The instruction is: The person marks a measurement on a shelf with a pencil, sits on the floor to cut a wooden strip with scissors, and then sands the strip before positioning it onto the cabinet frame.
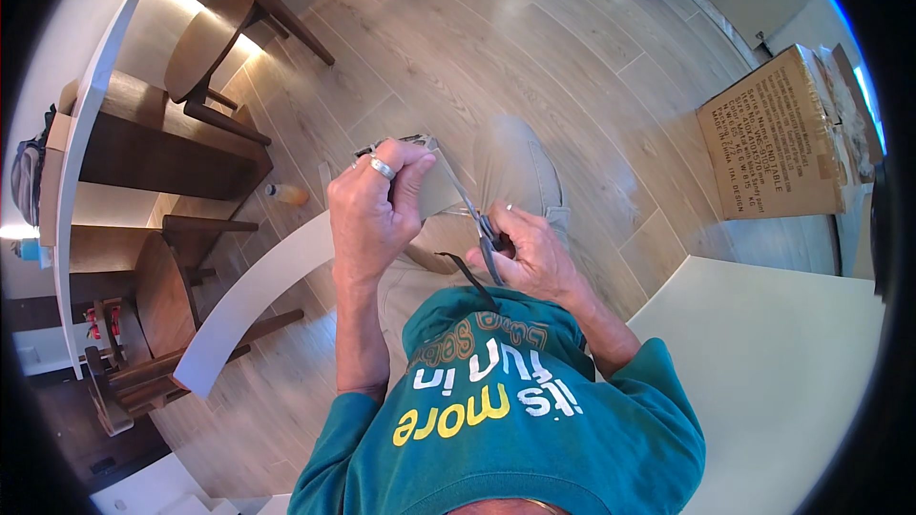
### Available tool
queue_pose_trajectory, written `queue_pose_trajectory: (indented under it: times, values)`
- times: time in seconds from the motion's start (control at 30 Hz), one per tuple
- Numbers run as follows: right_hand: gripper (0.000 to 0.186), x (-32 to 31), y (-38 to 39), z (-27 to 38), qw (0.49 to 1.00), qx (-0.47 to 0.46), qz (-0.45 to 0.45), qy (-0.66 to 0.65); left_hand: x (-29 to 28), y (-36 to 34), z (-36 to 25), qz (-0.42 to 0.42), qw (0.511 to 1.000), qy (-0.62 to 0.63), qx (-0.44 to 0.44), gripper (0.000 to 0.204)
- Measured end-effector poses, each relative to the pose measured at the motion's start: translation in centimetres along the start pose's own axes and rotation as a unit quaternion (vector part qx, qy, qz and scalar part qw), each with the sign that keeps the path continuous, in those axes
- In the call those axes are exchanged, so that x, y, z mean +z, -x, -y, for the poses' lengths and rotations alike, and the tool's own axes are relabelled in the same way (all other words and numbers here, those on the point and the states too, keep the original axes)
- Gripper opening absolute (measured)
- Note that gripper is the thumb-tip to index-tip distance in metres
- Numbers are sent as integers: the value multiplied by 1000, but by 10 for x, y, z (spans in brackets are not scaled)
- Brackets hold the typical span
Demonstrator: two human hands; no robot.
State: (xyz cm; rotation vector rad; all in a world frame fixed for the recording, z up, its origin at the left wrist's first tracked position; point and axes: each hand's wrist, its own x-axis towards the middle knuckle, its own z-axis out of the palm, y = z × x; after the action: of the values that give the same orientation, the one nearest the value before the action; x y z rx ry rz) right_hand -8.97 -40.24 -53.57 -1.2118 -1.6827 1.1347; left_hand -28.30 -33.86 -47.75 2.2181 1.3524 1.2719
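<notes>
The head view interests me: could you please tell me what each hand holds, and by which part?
The right hand holds scissors by the handles; the left hand grips a pale strip near its scissors-side end.

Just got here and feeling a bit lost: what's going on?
Someone in a teal short-sleeved T-shirt is working with both bare hands. The left hand appears to have its grip closed on a long, flat, curved white strip, one end trailing off to the left. The right hand holds dark-handled metal scissors, pointed toward the left hand. Whether they are cutting is hard to tell.
</notes>
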Motion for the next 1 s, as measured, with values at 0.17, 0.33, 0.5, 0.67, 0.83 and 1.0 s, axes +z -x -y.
queue_pose_trajectory:
  times: [0.17, 0.33, 0.5, 0.67, 0.83, 1.0]
  values:
    - [46, 1, -2, 1, 1000, 5, 7, 4, 3, 4, 2, -1, 1000, 12, -7, 9]
    - [44, -1, -2, 5, 1000, 17, 17, -4, 2, 5, 1, -7, 1000, 0, 7, 9]
    - [44, 0, -1, 5, 1000, 4, 4, -15, 0, 5, -1, -9, 1000, 4, 5, 10]
    - [43, 2, 1, 4, 1000, 0, 4, -6, 0, 7, 1, -13, 1000, 11, 11, 10]
    - [43, 0, 1, 1, 1000, -6, 2, 1, -1, 8, 0, -17, 1000, 5, 19, 10]
    - [45, -3, 1, 10, 998, 39, 36, -13, -2, 12, 1, -3, 1000, 1, 23, 10]
